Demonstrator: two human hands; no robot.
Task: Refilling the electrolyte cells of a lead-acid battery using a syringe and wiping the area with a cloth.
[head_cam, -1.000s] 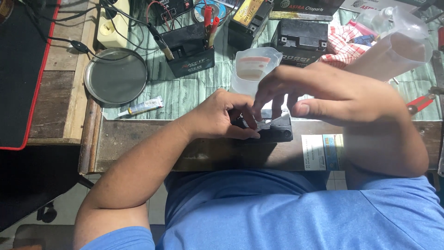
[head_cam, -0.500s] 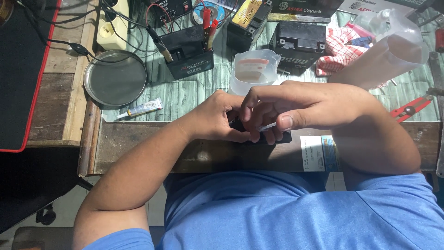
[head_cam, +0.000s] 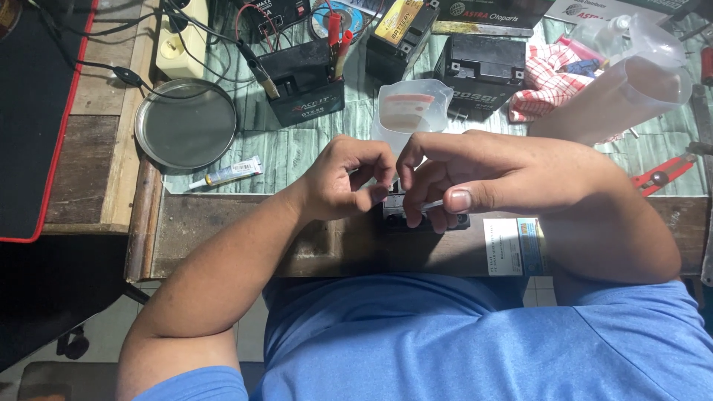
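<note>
Evidently mid-fitting, left hand [head_cam: 347, 180] pinched shut and right hand [head_cam: 445, 182] nipping a thin pale strip [head_cam: 433, 203] work over the small black battery [head_cam: 425, 217] at the workbench's [head_cam: 223, 238] near edge, needing steady alignment next.

Wooden workbench [head_cam: 297, 245] with black batteries [head_cam: 306, 82], round metal tray [head_cam: 186, 125], glue tube [head_cam: 226, 172], red pliers [head_cam: 661, 172].

Small repair workshop, battery work. Worn wooden bench [head_cam: 223, 245] crowded with black motorcycle batteries [head_cam: 308, 89], red test probes [head_cam: 338, 44], tangled cables [head_cam: 111, 70], glue tube [head_cam: 226, 172], red pliers [head_cam: 661, 172]
</note>
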